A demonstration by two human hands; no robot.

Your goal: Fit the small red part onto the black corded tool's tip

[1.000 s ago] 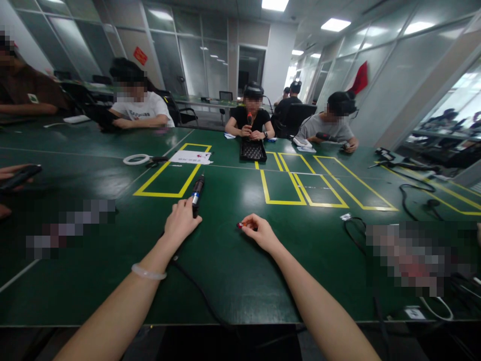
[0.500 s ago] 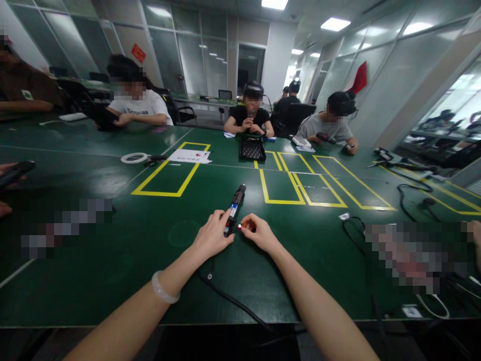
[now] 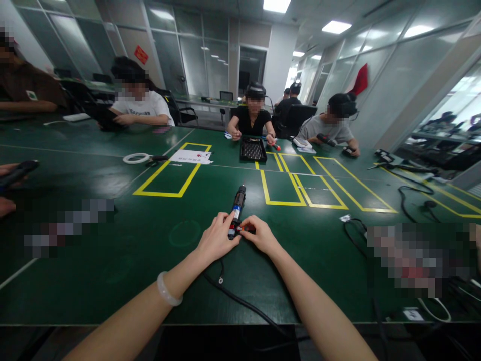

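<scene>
A slim black electric screwdriver [image 3: 239,198] with a blue and white label lies on the green table, tip pointing away from me. My left hand [image 3: 215,237] is closed around its near end, with the thumb below. From the right, my right hand [image 3: 260,234] pinches a small orange-red piece [image 3: 240,228] against the side of the tool's near end; its exact kind is too small to make out. A black cord [image 3: 240,303] runs from under my left hand to the table's front edge, with a small metal ring [image 3: 221,281] beside it.
Yellow tape rectangles [image 3: 284,204] mark the table. A black tray [image 3: 253,150] stands before a co-worker opposite. A paper sheet [image 3: 191,157] and a white cable coil [image 3: 136,158] lie left of it. Black cables [image 3: 404,200] trail at right. Other people sit around.
My right hand has brought the small piece against the tool, where a gap showed before. The tool and my left hand have shifted slightly right. The co-worker opposite has lowered their hands.
</scene>
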